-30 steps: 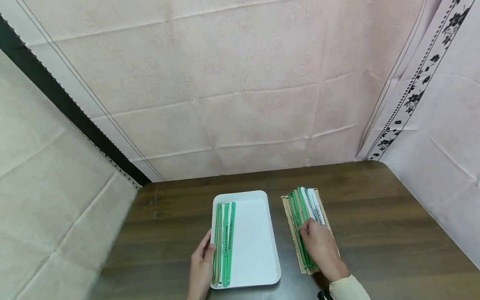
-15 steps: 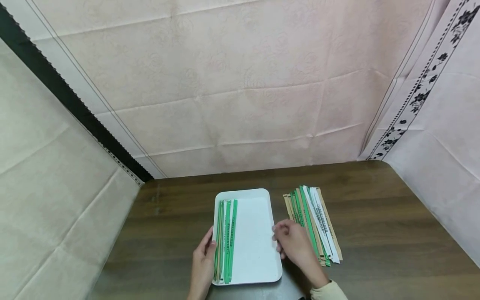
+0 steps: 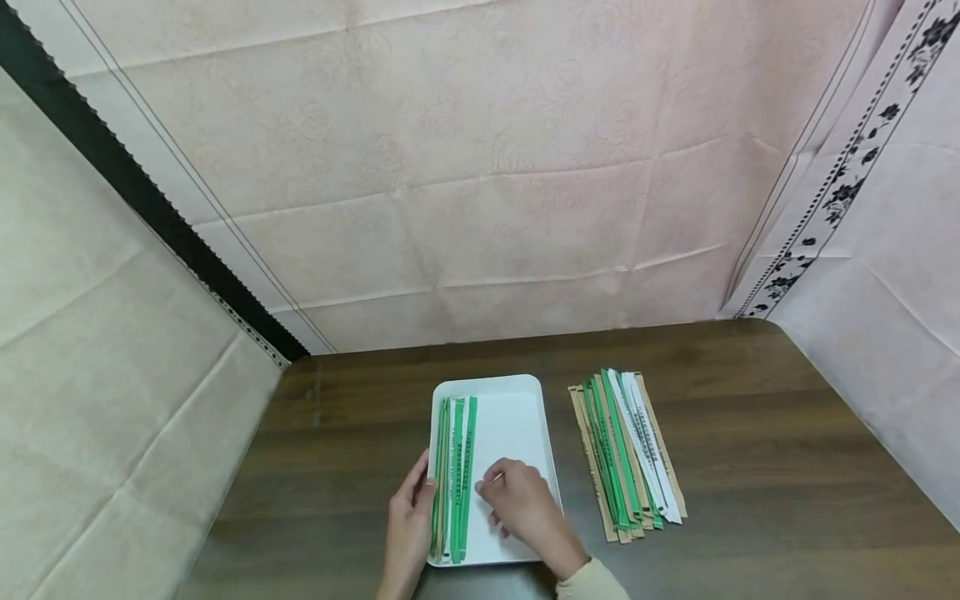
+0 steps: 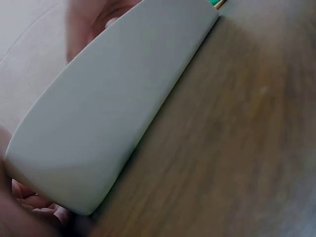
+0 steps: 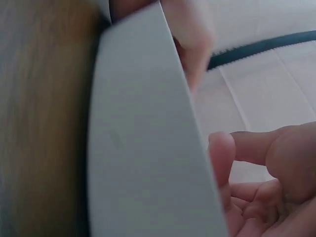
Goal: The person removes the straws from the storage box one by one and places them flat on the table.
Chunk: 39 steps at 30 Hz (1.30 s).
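A white tray (image 3: pixel 517 433) lies on the table, with several long, thin printed packets (image 3: pixel 453 475) in green, white and brown along its left side. My left hand (image 3: pixel 408 525) grips the tray's left edge; in the left wrist view the tray's outer wall (image 4: pixel 113 98) covers much of that hold. Above the tray's right half is my right hand (image 3: pixel 525 508), fingers loosely bent, with no packet visible in it. In the right wrist view the right hand (image 5: pixel 276 173) has thumb and forefinger close together, partly hidden by the tray wall (image 5: pixel 143 123).
To the right of the tray, a fanned pile of similar packets (image 3: pixel 630 458), green, white and brown, lies on the brown wooden table (image 3: pixel 750 433). Pale cloth (image 3: pixel 480 167) hangs behind the table and on both sides.
My right hand has left the packet pile and moved left, over the tray's right edge, to above its inside. The pile now lies uncovered. My left hand stays at the tray's edge.
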Motion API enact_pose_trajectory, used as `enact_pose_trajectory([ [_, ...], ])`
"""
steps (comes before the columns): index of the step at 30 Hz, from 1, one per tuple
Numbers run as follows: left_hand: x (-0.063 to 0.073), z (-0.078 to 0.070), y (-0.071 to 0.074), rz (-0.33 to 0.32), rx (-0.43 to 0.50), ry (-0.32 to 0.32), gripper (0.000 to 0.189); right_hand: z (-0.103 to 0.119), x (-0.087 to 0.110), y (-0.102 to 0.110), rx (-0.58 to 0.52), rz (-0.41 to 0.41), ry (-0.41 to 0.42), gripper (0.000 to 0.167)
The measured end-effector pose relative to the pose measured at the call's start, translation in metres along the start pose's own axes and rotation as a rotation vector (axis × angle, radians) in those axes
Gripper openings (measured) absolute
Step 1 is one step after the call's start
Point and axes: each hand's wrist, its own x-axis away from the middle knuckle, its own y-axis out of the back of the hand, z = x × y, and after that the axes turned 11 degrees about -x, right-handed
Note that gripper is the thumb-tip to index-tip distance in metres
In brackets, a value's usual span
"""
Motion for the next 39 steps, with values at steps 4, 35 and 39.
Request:
enact_pose_trajectory([
  [4, 0.000, 0.001, 0.002, -0.002, 0.007, -0.025, 0.047, 0.000, -0.006, -0.020, 0.022, 0.009, -0.023, 0.011],
  [35, 0.002, 0.000, 0.000, -0.006, 0.034, -0.043, 0.047, -0.004, -0.015, -0.020, 0.147, -0.071, -0.001, 0.023],
  [39, 0.001, -0.001, 0.001, -0.003, 0.031, -0.025, 0.047, -0.003, -0.008, 0.000, 0.063, -0.056, 0.022, 0.015],
])
